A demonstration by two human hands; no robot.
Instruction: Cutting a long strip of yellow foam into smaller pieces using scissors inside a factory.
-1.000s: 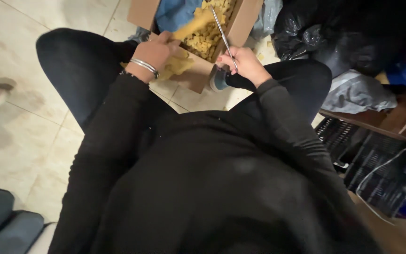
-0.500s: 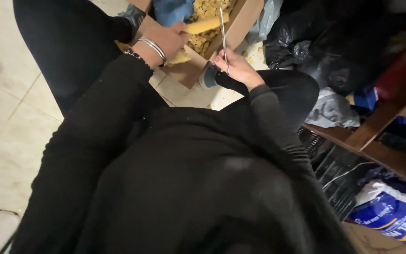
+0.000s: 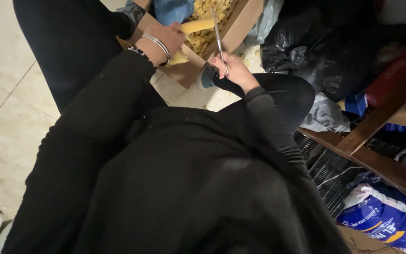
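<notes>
The view looked down over a black-sleeved torso to both hands, which worked at the near corner of an open cardboard box on the pale tiled floor.

The right hand sat nearest the body, just short of the box's near wall. Its fingers were closed through the handles of a pair of scissors, whose blades pointed up and away from the body, over the box rim. How far the blades were parted could not be read.

The left hand, with bangles at the wrist, lay slightly farther out and to the left. Its fingers were wrapped around one end of a yellow foam strip. The strip's long axis ran crosswise, left to right, from that grip toward the blades, so strip and scissors stood nearly at right angles. The free end of the strip met or nearly met the blades, well clear of the gripping fingers.

Beyond both hands, the box held small yellow foam pieces and a blue cloth. Black plastic bags lay to the right.
</notes>
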